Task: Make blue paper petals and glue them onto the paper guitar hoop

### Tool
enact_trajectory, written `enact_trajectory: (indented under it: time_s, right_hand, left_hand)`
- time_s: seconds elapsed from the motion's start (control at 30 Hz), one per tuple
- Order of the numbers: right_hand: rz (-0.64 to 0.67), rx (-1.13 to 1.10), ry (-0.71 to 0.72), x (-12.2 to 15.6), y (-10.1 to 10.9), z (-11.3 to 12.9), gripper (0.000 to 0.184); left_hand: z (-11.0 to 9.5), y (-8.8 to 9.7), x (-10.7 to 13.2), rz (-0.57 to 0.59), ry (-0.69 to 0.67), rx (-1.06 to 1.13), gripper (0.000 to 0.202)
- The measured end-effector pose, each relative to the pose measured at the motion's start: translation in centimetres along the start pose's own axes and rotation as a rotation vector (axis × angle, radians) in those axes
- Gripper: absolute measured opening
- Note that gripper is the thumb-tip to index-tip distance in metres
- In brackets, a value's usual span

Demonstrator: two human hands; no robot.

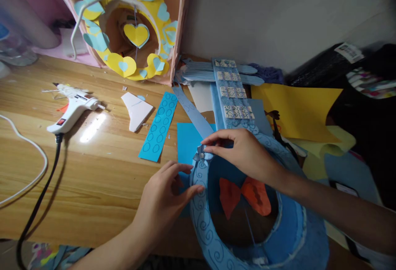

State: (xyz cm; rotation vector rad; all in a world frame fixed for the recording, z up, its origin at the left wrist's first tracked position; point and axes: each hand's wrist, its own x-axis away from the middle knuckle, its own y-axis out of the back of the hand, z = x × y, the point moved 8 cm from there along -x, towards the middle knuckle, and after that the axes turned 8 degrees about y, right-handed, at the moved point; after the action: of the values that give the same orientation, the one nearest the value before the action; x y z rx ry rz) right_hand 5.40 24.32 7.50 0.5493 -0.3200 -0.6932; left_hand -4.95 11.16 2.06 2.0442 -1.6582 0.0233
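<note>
A round light-blue paper hoop [201,214] with inked swirls around its rim leans over the table's front edge. My left hand [168,191] has its thumb and fingers closed about the hoop's left rim. With thumb and fingertips pinched, my right hand [235,146] holds a small silvery-blue flower [202,155] against the rim's upper left. Inside the opening is an orange-red paper butterfly [256,195] above a thin string. A blue strip with patterned cream rectangles [236,112] extends from the hoop's top.
A white hot glue gun [72,109] lies at left with its black cord. Nearby are a white cut piece [136,111] and a blue strip with drawn circles [158,127]. A yellow heart-covered ring [126,64] stands behind. Yellow paper [297,109] lies at right.
</note>
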Motion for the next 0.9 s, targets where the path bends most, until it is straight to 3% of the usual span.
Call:
enact_trajectory:
  time_s: [0.37,0.9]
  right_hand:
    - [0.045,-0.066,0.017,-0.53,-0.11,0.36,0.003]
    - [-0.051,0.060,0.063,0.35,0.35,0.72,0.010]
  left_hand:
    - [-0.18,0.06,0.05,-0.008,-0.007,0.000,0.033]
    - [-0.43,0.17,0.06,-0.003,-0.013,-0.005,0.032]
